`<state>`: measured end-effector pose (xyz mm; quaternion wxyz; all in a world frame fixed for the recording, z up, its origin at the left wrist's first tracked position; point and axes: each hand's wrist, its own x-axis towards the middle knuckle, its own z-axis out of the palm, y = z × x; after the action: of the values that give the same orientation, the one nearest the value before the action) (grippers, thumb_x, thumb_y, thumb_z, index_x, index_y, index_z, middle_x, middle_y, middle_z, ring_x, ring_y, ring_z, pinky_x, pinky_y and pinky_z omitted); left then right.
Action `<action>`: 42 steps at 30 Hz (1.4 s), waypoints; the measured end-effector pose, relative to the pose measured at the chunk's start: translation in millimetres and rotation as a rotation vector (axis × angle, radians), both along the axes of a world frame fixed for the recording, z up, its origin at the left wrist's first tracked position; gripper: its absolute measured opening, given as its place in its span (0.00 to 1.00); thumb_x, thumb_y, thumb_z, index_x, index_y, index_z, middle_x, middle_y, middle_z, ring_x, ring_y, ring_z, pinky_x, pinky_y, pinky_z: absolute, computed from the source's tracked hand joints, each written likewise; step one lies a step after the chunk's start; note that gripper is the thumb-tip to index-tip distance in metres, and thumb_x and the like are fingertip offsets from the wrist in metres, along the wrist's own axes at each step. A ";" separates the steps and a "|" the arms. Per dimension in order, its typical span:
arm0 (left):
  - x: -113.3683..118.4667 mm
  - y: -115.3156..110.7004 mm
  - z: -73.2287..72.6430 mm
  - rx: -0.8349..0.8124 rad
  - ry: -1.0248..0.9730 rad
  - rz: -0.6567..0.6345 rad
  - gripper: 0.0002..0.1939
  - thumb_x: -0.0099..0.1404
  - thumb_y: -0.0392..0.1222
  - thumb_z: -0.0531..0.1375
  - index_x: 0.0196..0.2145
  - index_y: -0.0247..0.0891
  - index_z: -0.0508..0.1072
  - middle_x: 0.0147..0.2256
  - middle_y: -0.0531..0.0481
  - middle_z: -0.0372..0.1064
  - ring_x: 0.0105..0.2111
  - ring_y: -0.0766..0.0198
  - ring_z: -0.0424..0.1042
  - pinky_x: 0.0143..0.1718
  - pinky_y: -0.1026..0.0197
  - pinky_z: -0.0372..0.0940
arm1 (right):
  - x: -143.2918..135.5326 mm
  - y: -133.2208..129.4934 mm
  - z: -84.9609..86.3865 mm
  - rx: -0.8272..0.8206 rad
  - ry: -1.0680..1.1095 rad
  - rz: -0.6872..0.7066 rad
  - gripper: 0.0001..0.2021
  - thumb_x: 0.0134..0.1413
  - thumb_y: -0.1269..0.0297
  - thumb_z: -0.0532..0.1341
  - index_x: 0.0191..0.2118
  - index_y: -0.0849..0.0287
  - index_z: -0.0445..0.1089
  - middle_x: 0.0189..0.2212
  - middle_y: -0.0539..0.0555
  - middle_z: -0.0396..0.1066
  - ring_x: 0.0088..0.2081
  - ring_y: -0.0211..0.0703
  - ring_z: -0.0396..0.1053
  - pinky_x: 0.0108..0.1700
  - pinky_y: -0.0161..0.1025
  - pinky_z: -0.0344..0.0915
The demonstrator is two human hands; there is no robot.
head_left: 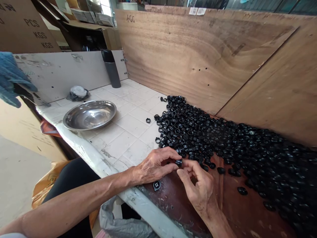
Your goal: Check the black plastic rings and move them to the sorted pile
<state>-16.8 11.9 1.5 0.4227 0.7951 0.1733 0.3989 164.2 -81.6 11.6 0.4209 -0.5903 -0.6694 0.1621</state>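
Observation:
Between the fingertips of both hands is a small black plastic ring-shaped part (178, 162). My left hand (158, 165) pinches it from the left with thumb and forefinger. The fingers of my right hand (199, 181) are curled and meet the part's right side; what lies under the curled fingers is hidden. Just below my left hand, a round black cap-like piece (157, 185) rests on the brown surface. Behind the hands spreads a big heap of black rings (178, 129), and to the right it runs into a heap of black caps (272, 165).
An empty-looking steel bowl (104, 114) stands on the white tiled tabletop (128, 127) at left. Behind it are a dark flask (112, 69) and a small bagged bundle (78, 92). A wooden board (198, 49) walls the back. A blue cloth (15, 76) hangs at far left.

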 end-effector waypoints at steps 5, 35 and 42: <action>-0.6 -0.7 -1.8 -0.018 0.015 0.007 0.12 0.68 0.36 0.63 0.49 0.34 0.76 0.46 0.40 0.76 0.46 0.57 0.78 0.49 0.56 0.74 | 1.1 0.7 4.1 -0.011 0.002 -0.001 0.15 0.65 0.59 0.61 0.26 0.57 0.70 0.20 0.47 0.67 0.22 0.36 0.66 0.25 0.32 0.63; -2.9 -2.0 -9.4 0.290 0.078 -0.109 0.10 0.70 0.32 0.57 0.49 0.37 0.70 0.47 0.38 0.73 0.47 0.58 0.75 0.48 0.56 0.72 | -8.4 3.1 -2.9 -0.505 0.820 -0.035 0.17 0.53 0.49 0.68 0.34 0.60 0.72 0.22 0.50 0.72 0.24 0.41 0.71 0.31 0.37 0.71; -14.5 -0.3 6.2 0.231 0.429 -0.260 0.04 0.60 0.36 0.63 0.30 0.38 0.70 0.29 0.51 0.70 0.31 0.63 0.70 0.36 0.62 0.63 | 34.2 5.2 4.0 -0.454 0.286 -0.203 0.17 0.59 0.48 0.63 0.28 0.57 0.69 0.18 0.46 0.65 0.17 0.35 0.61 0.19 0.32 0.56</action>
<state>-31.3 11.6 7.7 0.3306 0.9198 0.1087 0.1810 198.3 -76.5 15.6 0.3824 -0.7045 -0.4872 0.3465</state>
